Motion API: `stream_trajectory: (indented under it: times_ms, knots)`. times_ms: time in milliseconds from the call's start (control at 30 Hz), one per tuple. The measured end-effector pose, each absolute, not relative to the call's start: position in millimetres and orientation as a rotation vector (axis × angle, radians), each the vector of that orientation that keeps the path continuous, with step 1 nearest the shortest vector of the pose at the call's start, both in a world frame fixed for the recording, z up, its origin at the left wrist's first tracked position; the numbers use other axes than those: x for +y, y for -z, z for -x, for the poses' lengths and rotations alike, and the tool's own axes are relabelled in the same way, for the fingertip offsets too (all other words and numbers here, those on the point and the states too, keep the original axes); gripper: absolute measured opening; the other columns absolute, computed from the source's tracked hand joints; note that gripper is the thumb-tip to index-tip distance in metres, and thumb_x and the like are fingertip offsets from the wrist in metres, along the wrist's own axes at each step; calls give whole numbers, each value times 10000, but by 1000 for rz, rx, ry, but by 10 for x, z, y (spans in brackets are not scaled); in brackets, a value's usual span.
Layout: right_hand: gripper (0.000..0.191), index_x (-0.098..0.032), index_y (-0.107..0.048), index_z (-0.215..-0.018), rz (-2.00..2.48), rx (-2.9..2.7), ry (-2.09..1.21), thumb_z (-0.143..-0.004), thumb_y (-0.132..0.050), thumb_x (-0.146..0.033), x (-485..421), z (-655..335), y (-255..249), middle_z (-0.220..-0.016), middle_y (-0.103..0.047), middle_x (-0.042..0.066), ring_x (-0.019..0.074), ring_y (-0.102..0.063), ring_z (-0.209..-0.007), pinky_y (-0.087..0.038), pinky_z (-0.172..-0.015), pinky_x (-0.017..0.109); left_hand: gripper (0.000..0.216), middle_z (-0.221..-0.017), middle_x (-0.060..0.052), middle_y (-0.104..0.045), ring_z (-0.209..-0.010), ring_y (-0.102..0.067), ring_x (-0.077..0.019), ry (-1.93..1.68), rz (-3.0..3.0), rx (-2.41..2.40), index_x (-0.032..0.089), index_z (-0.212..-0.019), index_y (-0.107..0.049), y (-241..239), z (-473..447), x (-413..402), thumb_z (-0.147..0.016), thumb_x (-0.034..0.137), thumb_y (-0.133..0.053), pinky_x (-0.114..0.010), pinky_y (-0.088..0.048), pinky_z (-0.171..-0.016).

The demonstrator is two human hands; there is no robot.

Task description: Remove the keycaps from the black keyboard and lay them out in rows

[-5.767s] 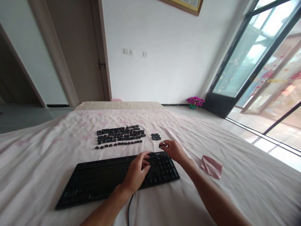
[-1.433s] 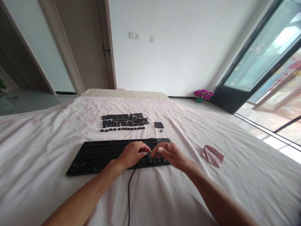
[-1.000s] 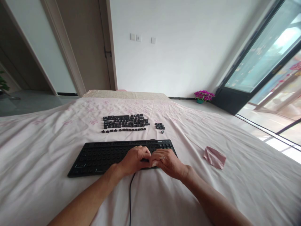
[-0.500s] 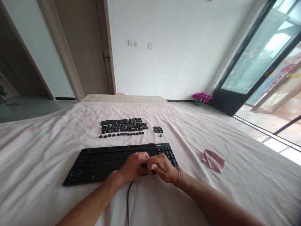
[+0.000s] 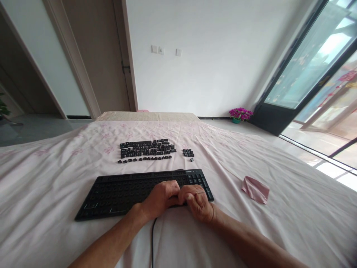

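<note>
The keyboard lies flat near the middle of the pale sheet, its length running left to right. Beyond it I see loose black keycaps in rows. A cable trails below the left hand, whose fingers bend over the keyboard. Past a smaller keycap cluster, the right hand sits just beside the left, fingers curled together; I can't tell whether either grips anything. Farther right lies a pink cloth.

A home, it seems: flowered cloth, brown door, magenta flowers.
</note>
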State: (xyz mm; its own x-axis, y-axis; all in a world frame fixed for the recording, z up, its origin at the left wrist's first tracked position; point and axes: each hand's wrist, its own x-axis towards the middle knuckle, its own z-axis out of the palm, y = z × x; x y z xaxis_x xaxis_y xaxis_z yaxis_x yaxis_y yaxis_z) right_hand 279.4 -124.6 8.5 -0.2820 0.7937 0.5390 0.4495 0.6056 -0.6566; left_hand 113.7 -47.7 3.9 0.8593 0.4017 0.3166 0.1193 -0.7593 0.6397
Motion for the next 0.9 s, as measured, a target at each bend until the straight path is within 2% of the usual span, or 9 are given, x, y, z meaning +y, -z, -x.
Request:
stream_trajectory:
  times_ms: [333,533,633,800,900]
  knots:
    - [431,-200,-553,-736,932,-1820,-456,-978,-277,-426,-1236,-2759,-126,-669,-580,36,149,-548,-617,-455,-637,288,273,-788,0,-553,-755,-531,-125,-623,-2298,382,166,-787,-604,-63,-1094,-481,-926,368,-486,-236,-404,-699]
    - [453,-202,-561,-695,1008,-1583,-569,-980,-293,-431,-1203,-2722,-70,-655,-579,36,140,-487,-547,-439,-564,293,135,-819,4,-585,-764,-552,-125,-586,-2169,435,177,-868,-642,-65,-1065,-424,-842,309,-626,-233,-425,-695]
    - [451,-202,-574,-708,1083,-1452,-565,-990,-281,-395,-1207,-2728,-95,-673,-579,30,127,-449,-513,-409,-518,282,217,-878,-1,-580,-739,-561,-117,-550,-2104,456,186,-968,-636,-37,-1055,-415,-789,300,-682,-228,-452,-668]
    - [458,-194,-611,-707,1135,-1655,-324,-986,-293,-368,-1223,-2828,-334,-688,-601,45,162,-545,-687,-439,-696,304,225,-1042,-28,-554,-751,-557,-105,-593,-2186,487,189,-961,-647,-32,-1049,-456,-761,272,-706,-243,-474,-708]
    - [339,-193,-644,-836,1198,-1835,-224,-966,-362,-329,-1195,-2917,-452,-653,-594,24,159,-555,-685,-435,-723,297,172,-1100,-34,-550,-811,-566,-122,-609,-2258,519,187,-879,-661,-50,-1047,-502,-729,233,-730,-257,-478,-756]
